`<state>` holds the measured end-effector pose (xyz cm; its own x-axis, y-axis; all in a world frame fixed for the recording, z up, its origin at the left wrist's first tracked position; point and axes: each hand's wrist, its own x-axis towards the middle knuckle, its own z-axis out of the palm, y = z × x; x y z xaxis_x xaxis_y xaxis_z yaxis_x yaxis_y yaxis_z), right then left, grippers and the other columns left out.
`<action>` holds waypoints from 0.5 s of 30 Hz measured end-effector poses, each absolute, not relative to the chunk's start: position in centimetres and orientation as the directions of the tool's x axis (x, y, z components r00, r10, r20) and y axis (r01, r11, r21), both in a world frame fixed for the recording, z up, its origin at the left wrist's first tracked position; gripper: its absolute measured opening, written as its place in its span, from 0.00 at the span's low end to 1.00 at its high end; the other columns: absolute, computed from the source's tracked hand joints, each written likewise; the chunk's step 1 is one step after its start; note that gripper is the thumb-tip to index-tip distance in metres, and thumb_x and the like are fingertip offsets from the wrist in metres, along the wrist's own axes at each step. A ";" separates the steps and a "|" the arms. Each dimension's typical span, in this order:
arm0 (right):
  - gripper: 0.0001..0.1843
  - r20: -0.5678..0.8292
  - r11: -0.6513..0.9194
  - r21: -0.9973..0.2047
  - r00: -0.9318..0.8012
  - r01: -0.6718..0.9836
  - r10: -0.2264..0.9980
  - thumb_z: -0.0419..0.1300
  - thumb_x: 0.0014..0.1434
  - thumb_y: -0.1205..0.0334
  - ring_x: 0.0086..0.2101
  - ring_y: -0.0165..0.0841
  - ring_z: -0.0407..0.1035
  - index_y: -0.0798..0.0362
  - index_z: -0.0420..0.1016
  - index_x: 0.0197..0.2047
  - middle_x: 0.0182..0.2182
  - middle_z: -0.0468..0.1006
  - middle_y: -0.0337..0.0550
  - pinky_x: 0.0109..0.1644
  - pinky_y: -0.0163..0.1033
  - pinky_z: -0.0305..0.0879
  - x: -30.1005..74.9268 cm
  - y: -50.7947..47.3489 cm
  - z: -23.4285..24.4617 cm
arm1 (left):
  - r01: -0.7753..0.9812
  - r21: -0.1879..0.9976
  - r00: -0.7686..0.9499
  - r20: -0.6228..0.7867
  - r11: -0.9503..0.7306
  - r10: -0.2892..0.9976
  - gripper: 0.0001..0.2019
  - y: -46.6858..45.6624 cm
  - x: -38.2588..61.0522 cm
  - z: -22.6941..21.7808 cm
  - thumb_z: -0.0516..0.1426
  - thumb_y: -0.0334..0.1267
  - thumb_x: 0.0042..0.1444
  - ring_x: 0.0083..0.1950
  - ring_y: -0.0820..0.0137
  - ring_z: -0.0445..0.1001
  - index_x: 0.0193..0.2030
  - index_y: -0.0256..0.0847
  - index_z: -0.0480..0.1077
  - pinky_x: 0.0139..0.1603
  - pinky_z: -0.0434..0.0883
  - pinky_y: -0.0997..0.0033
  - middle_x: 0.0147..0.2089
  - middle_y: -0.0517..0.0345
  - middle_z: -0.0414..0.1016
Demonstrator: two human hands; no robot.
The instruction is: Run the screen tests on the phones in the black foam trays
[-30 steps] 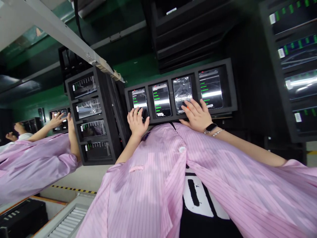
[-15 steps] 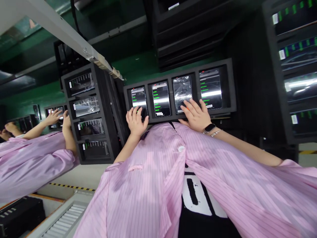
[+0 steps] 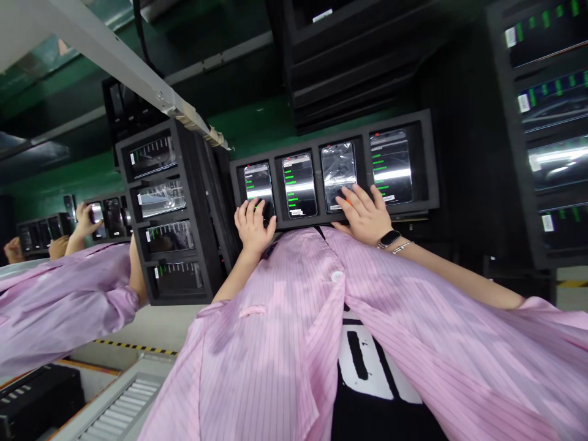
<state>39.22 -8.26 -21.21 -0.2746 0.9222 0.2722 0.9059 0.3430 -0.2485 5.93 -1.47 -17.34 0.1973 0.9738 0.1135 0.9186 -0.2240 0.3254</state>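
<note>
In front of me lies a black foam tray with several smartphones in its slots. My left hand rests with spread fingers over the lower end of the leftmost phone. Fingers apart, my right hand lies across the divider, over the lower part of the film-covered phone and beside the rightmost phone. Neither hand grips anything. Between them is the second phone, lit with green text and a white label at its bottom.
A stack of phone trays stands close on my left, below a slanted metal bar. Another loaded tray is at the right, and stacked black trays are behind. A co-worker's hand works at trays far left.
My hands stay in practically the same places over the tray. At the left, the co-worker's hand has shifted left and more phones show beside it.
</note>
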 end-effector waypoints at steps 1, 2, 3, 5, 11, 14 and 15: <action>0.33 0.251 0.332 -0.265 -0.268 0.905 0.930 0.57 0.73 0.43 0.72 0.53 0.58 0.55 0.69 0.72 0.71 0.67 0.58 0.77 0.69 0.46 39.2 -8.3 -21.2 | 0.919 0.328 0.195 0.106 -0.220 0.975 0.28 -1.5 6.0 -17.3 0.55 0.56 0.66 0.76 0.47 0.65 0.64 0.40 0.75 0.80 0.54 0.40 0.71 0.41 0.74; 0.33 0.224 0.319 -0.285 -0.261 0.904 0.939 0.57 0.73 0.43 0.72 0.54 0.58 0.54 0.69 0.72 0.71 0.67 0.58 0.77 0.70 0.46 39.2 -8.3 -21.1 | 0.919 0.332 0.193 0.096 -0.214 0.976 0.28 -1.5 6.0 -17.2 0.55 0.56 0.66 0.77 0.47 0.64 0.64 0.40 0.75 0.80 0.53 0.40 0.71 0.41 0.74; 0.34 0.198 0.306 -0.303 -0.254 0.902 0.947 0.57 0.72 0.43 0.72 0.55 0.57 0.53 0.69 0.73 0.71 0.67 0.58 0.77 0.71 0.45 39.2 -8.3 -21.1 | 0.919 0.336 0.191 0.085 -0.208 0.978 0.29 -1.5 6.0 -17.2 0.55 0.56 0.65 0.77 0.47 0.64 0.65 0.40 0.75 0.81 0.53 0.39 0.72 0.40 0.74; 0.34 0.163 0.287 -0.326 -0.246 0.901 0.956 0.57 0.72 0.42 0.72 0.56 0.57 0.53 0.69 0.73 0.72 0.66 0.58 0.77 0.72 0.45 39.2 -8.3 -21.1 | 0.919 0.341 0.187 0.066 -0.198 0.980 0.29 -1.4 6.0 -17.1 0.55 0.56 0.65 0.77 0.47 0.63 0.65 0.40 0.75 0.81 0.52 0.39 0.72 0.40 0.73; 0.34 0.159 0.284 -0.342 -0.243 0.896 0.957 0.57 0.72 0.43 0.73 0.56 0.56 0.54 0.68 0.73 0.72 0.66 0.59 0.78 0.71 0.43 39.3 -8.3 -21.0 | 0.920 0.343 0.185 0.042 -0.188 0.982 0.29 -1.4 6.0 -17.0 0.55 0.56 0.65 0.78 0.47 0.63 0.65 0.41 0.74 0.81 0.51 0.39 0.72 0.40 0.73; 0.34 0.159 0.281 -0.340 -0.240 0.897 0.958 0.57 0.71 0.44 0.72 0.56 0.56 0.54 0.67 0.73 0.72 0.66 0.59 0.78 0.71 0.43 39.3 -8.3 -21.1 | 0.921 0.343 0.183 0.041 -0.186 0.982 0.29 -1.5 6.1 -17.0 0.55 0.56 0.65 0.78 0.47 0.63 0.65 0.41 0.75 0.81 0.51 0.39 0.72 0.41 0.73; 0.35 0.165 0.283 -0.339 -0.240 0.897 0.957 0.57 0.71 0.44 0.72 0.55 0.56 0.54 0.67 0.73 0.72 0.66 0.59 0.78 0.71 0.43 39.3 -8.3 -21.1 | 0.921 0.340 0.184 0.045 -0.188 0.982 0.29 -1.5 6.1 -17.1 0.55 0.56 0.65 0.77 0.47 0.63 0.65 0.41 0.75 0.81 0.51 0.39 0.72 0.41 0.73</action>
<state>39.28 -8.34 -21.13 -0.2399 0.9567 0.1650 0.8971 0.2834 -0.3389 6.06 -1.47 -17.06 0.1842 0.9819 0.0452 0.9213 -0.1885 0.3402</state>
